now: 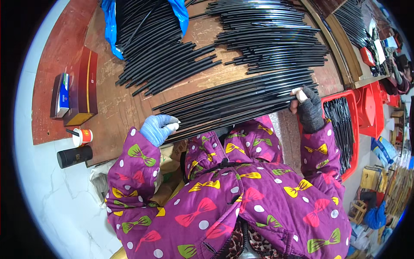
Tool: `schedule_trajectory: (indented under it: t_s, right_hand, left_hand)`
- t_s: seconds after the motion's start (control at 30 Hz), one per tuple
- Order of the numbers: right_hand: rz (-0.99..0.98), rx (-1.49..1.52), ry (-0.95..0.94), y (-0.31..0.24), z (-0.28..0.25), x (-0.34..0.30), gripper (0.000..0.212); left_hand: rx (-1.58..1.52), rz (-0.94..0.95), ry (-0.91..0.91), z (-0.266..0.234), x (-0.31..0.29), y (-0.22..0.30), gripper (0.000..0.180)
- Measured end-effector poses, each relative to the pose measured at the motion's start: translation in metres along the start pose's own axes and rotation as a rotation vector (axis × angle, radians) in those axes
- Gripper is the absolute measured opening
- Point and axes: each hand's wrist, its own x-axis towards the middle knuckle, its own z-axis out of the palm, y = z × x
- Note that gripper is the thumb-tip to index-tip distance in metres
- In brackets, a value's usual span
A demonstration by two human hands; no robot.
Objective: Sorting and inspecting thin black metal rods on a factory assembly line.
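Note:
A row of thin black rods lies across the near part of the wooden table, close to my body. My left hand, in a light blue glove with white fingertips, closes its fingertips at the left ends of the nearest rods. My right hand wears a dark grey glove with bare fingertips. Its thumb and fingers pinch the right end of a black rod at the row's near edge. How many rods are in either grip I cannot make out.
More black rods are heaped farther back, and others spill from a blue plastic bag. At left stand a brown box, a paper cup and a black cylinder. A red basket of dark rods is at right.

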Motion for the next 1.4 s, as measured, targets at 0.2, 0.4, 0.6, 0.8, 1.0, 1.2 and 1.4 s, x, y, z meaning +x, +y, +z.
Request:
schedule_trajectory:
  t_s: [0.2,0.4,0.6,0.8,1.0,1.2,1.4]
  right_hand:
    - [0.043,-0.065,0.061,-0.002,0.001,-0.002,0.023]
    - [-0.06,-0.085,0.116,0.004,-0.009,0.002,0.021]
    - [-0.044,-0.171,0.135,-0.002,-0.026,0.008,0.019]
    - [-0.17,-0.087,0.157,-0.003,0.0,0.002,0.014]
    - [-0.106,-0.191,0.285,-0.006,-0.034,0.007,0.018]
    - [-0.093,0.12,0.333,0.013,-0.125,0.018,0.016]
    - [-0.016,-0.186,0.366,0.014,-0.126,0.03,0.015]
  left_hand:
    - [0.013,0.059,0.067,0.003,-0.004,0.002,0.017]
    - [-0.043,0.03,0.08,-0.001,-0.004,0.003,0.017]
    - [-0.107,0.012,0.012,-0.004,0.0,-0.008,0.017]
    - [-0.102,0.006,0.051,0.003,0.005,-0.004,0.018]
    - [-0.031,0.051,0.012,-0.021,-0.01,-0.01,0.016]
    - [-0.066,-0.036,0.014,-0.045,-0.002,-0.043,0.015]
    - [-0.121,-0.098,0.031,-0.044,-0.002,-0.044,0.015]
